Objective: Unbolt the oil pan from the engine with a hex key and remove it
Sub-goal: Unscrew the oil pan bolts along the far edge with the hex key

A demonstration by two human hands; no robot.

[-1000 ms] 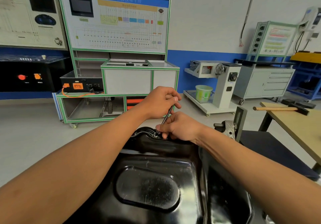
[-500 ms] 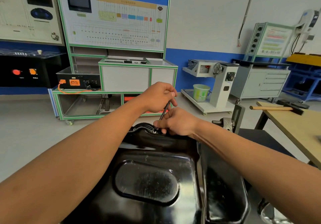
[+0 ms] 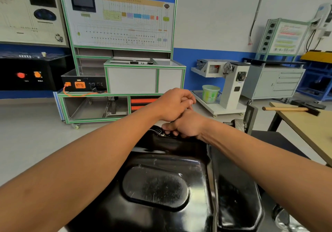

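Left hand [image 3: 175, 104] overlaps right hand [image 3: 188, 125] at oil pan [image 3: 161, 186] rim; hammer [image 3: 287, 108] apart.

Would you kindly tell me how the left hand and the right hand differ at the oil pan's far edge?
The left hand sits higher, raised off the oil pan; the right hand lies lower, on the pan's far rim. The left hand is a tight fist; the right hand's thumb reaches out above a bolt. Both have curled fingers and touch; the hex key is hidden.
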